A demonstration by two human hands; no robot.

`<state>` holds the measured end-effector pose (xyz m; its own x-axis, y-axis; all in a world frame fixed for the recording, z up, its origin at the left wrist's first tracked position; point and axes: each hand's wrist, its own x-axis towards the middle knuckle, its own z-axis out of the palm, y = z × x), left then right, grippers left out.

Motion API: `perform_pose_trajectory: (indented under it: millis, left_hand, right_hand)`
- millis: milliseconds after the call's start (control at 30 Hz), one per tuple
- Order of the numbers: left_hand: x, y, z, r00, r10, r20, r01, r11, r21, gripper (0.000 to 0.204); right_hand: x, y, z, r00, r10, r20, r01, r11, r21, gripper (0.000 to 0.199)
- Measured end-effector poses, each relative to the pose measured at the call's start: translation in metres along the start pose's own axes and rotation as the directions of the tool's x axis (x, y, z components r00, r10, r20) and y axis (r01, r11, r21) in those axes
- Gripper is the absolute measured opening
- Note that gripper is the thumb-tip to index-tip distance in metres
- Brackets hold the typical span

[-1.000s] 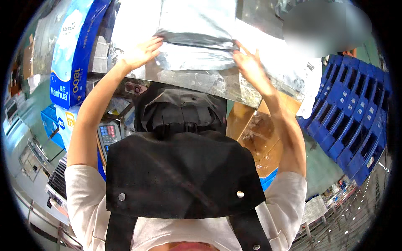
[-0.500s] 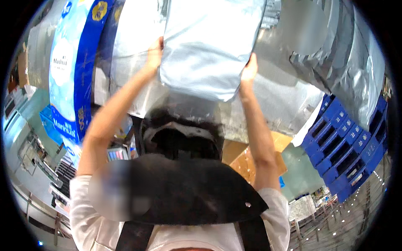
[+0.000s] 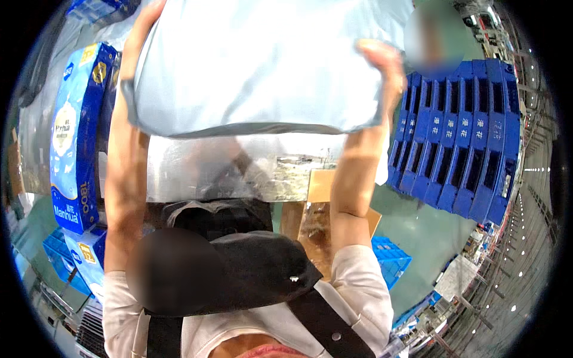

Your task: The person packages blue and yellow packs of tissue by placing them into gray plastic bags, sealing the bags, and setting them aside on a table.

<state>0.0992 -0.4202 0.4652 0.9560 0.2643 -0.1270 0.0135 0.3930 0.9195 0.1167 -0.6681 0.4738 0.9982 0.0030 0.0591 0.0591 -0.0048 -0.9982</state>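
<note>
A large, pale grey plastic mailing bag (image 3: pixel 256 71), filled out and smooth, is held up over a metal-topped table (image 3: pixel 179 170). My left hand (image 3: pixel 146 24) grips its left side; that hand's fingertips are partly hidden behind the bag and cut by the upper rim. On the right side, my right hand (image 3: pixel 385 62) is closed on the bag's edge, thumb lying over the front. The bag's dark lower edge hangs between my forearms, and its top runs out of the picture.
Blue-and-white printed packs (image 3: pixel 74 137) stand to the left, with a blue crate (image 3: pixel 65 256) below them. Stacked blue plastic pallets (image 3: pixel 456 131) are on the right. An open cardboard box (image 3: pixel 316 232) sits under the table's near edge, beside another blue crate (image 3: pixel 391 259).
The bag has come closer and fills more of the view, both hands still on it. My view has shifted, and the silvery wrapped bundle at upper right is out of sight.
</note>
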Motion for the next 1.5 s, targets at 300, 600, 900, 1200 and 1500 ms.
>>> perform_pose_trajectory:
  millis: [300,600,900,1200,1500]
  left_hand:
    - [0.078,0.029,0.168,0.938,-0.139,0.317,0.156,0.987,-0.028,0.064]
    - [0.071,-0.018,0.215,0.657,0.669,0.349,-0.753,0.56,0.345,0.103]
    - [0.126,-0.002,-0.008,0.764,0.602,0.233,-0.586,0.497,0.64,0.05]
    - [-0.088,0.033,-0.606,0.671,0.641,-0.373,0.388,0.125,0.913,0.03]
    - [-0.174,-0.002,-0.626,0.706,-0.542,-0.456,0.557,0.823,-0.114,0.035]
  right_hand:
    - [0.148,-0.057,-0.115,0.981,-0.123,-0.15,0.152,0.967,0.203,0.036]
    - [0.101,-0.028,-0.173,0.91,-0.347,-0.228,0.32,0.936,-0.15,0.05]
    - [0.143,-0.049,-0.116,0.936,-0.323,0.142,0.155,0.014,-0.988,0.054]
    - [-0.108,0.177,0.171,0.918,-0.205,0.34,0.372,0.744,-0.556,0.026]
    - [-0.278,0.221,0.469,0.189,0.715,0.674,-0.907,0.39,-0.159,0.071]
